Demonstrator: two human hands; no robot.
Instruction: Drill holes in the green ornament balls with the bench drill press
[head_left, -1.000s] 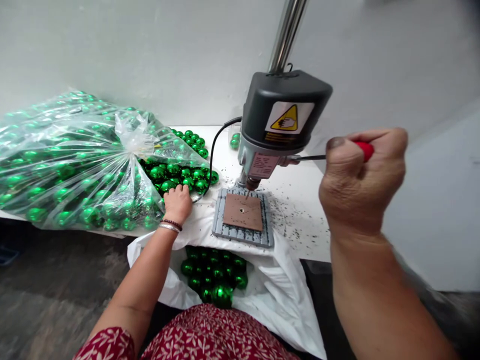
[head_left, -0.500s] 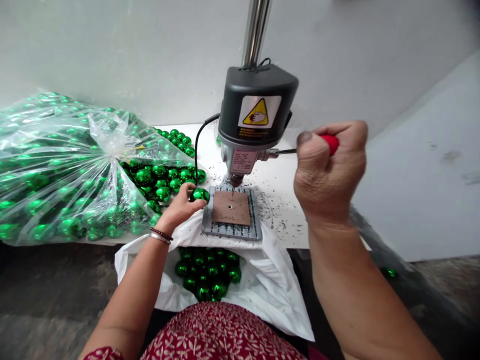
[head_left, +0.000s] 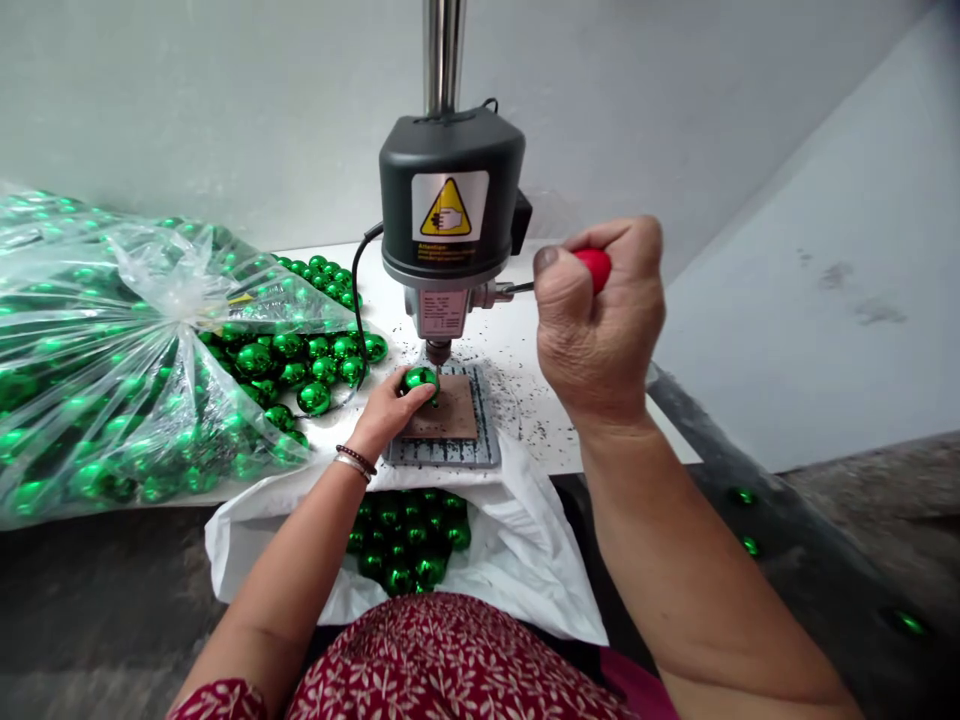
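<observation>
My left hand (head_left: 394,405) grips a shiny green ball (head_left: 421,380) between thumb and fingers, over the left part of a brown board (head_left: 455,415). That board lies on the slotted grey base (head_left: 480,452) of a small drill press (head_left: 453,200). The chuck (head_left: 438,352) is just above the ball; whether the bit touches it I cannot tell. My right hand (head_left: 604,320) is closed around the red knob (head_left: 595,267) of the press lever. Below the base, a white cloth bag (head_left: 517,560) lies open near my lap with several green balls (head_left: 409,535) in it.
A large clear plastic bag (head_left: 161,280) full of green balls covers the table's left side, with loose balls (head_left: 313,398) beside it. Dark shavings (head_left: 529,395) litter the white table (head_left: 630,440). A black cord (head_left: 358,300) runs down from the press. Several balls (head_left: 750,545) lie at the lower right.
My left hand has brought the green ball rightward, from beside the base to over the brown board under the chuck. My right hand still holds the knob. The camera view has shifted.
</observation>
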